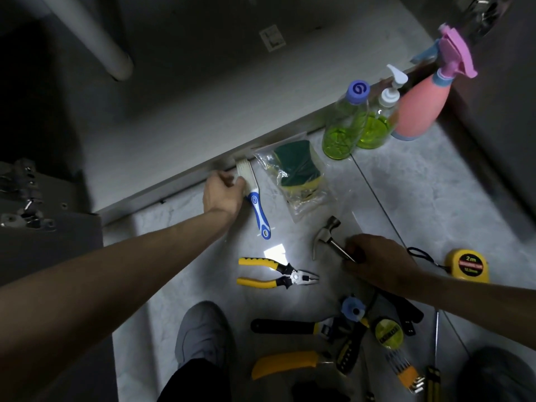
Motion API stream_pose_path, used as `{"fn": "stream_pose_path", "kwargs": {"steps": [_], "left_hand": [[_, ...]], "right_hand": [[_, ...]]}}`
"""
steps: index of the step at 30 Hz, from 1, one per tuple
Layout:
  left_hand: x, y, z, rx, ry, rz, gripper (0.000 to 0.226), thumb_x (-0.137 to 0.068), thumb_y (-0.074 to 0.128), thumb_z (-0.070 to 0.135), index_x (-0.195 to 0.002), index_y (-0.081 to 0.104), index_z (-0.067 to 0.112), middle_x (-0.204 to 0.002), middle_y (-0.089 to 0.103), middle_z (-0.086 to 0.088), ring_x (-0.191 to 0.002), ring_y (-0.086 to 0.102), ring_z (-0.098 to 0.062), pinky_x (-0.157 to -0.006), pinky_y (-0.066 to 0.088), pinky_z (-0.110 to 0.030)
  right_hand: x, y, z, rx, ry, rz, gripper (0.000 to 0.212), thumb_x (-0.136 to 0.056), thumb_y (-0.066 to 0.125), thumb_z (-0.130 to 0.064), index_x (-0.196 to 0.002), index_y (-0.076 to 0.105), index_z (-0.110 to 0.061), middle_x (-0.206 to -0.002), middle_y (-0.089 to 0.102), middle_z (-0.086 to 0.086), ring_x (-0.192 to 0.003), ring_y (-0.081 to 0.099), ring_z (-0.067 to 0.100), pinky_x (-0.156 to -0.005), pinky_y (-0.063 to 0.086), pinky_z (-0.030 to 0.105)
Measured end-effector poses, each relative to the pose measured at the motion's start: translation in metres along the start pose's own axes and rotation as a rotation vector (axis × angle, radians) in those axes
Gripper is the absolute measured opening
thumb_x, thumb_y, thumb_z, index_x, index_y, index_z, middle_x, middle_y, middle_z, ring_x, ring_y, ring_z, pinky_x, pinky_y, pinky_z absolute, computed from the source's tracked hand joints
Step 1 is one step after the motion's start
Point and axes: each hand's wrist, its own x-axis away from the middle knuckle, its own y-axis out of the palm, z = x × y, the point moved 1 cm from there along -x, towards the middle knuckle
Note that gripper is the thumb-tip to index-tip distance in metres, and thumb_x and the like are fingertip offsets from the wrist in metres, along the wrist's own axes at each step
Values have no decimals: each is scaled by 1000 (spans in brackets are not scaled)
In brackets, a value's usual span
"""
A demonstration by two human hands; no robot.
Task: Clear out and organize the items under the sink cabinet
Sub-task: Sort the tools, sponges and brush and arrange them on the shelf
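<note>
My left hand [222,192] grips the bristle head of a blue-handled scrub brush [256,206] that lies on the floor by the cabinet's front edge [174,184]. My right hand [380,262] holds the handle of a small claw hammer [326,233], whose head rests on the floor. A bag of green-and-yellow sponges [295,172] lies just right of the brush. Yellow-handled pliers [275,274] lie between my two arms.
Two bottles of green liquid [345,126] and a pink spray bottle [420,108] stand at the upper right. A yellow tape measure [468,265], a wrench [290,326], a screwdriver set and other tools lie at the lower right. A grey shoe [203,332] is below. A drain pipe [92,36] hangs in the cabinet.
</note>
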Motion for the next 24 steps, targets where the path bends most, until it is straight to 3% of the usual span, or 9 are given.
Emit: {"fn": "stream_pose_path", "kwargs": {"steps": [2,4,8,11,13,15,18,21,24], "left_hand": [[17,-7,-5,-77,119,-27,11,-87,62,29,-96,59,23,-96,66,3,-88,61,-20,-74,43,-29],[35,-12,-10,-226,191,-190,6,-88,58,27,-90,61,22,-95,69,3,-88,62,-21,-78,48,-29],[81,-23,-30,-583,421,-620,30,-79,71,49,-91,53,28,-101,58,7,-97,56,-18,-83,49,-34],[121,-24,-56,-679,560,-711,50,-77,70,54,-116,53,28,-121,49,5,-114,46,-17,-94,46,-35],[130,-26,-66,-547,539,-616,39,-85,64,43,-119,56,25,-122,51,5,-119,46,-18,-97,44,-35],[130,-32,-67,-296,438,-412,24,-87,61,24,-111,62,21,-113,57,3,-112,51,-19,-95,44,-32],[136,-38,-69,314,15,-71,11,-94,59,12,-91,69,14,-92,70,-3,-94,64,-28,-90,52,-43],[143,-38,-71,753,-289,-125,29,-101,51,19,-90,74,7,-91,75,-15,-96,69,-39,-91,55,-50],[131,-44,-69,991,-483,-221,41,-103,48,33,-101,72,-1,-98,74,-17,-94,70,-32,-86,54,-40]], "right_hand": [[3,-4,-1,-38,-11,-17,21,-88,66,-48,-88,57,-30,-78,58,-9,-68,53,4,-55,35,21],[10,-11,-8,-98,-26,-42,22,-92,63,-47,-85,53,-29,-70,58,-6,-62,55,5,-49,34,18],[37,-24,-40,-291,-53,-29,21,-94,60,-50,-85,56,-31,-69,67,-12,-58,62,1,-49,44,17],[55,-20,-67,-350,-15,28,20,-93,60,-49,-84,58,-31,-69,67,-9,-59,62,4,-54,47,26],[55,-13,-89,-343,-5,73,18,-92,62,-46,-83,60,-30,-66,65,-5,-62,61,8,-61,49,36],[43,-5,-115,-379,-16,107,11,-92,66,-39,-86,62,-31,-67,65,-9,-66,62,9,-66,51,40],[13,11,-163,-455,-38,109,5,-91,67,-33,-91,63,-30,-73,67,-7,-74,66,15,-73,53,41],[-23,26,-212,-416,-133,109,17,-92,58,-41,-107,61,-33,-87,69,-9,-85,66,13,-80,52,35],[-45,40,-244,-337,-210,90,12,-91,50,-34,-102,54,-32,-70,54,-12,-69,54,4,-60,37,15]]}}
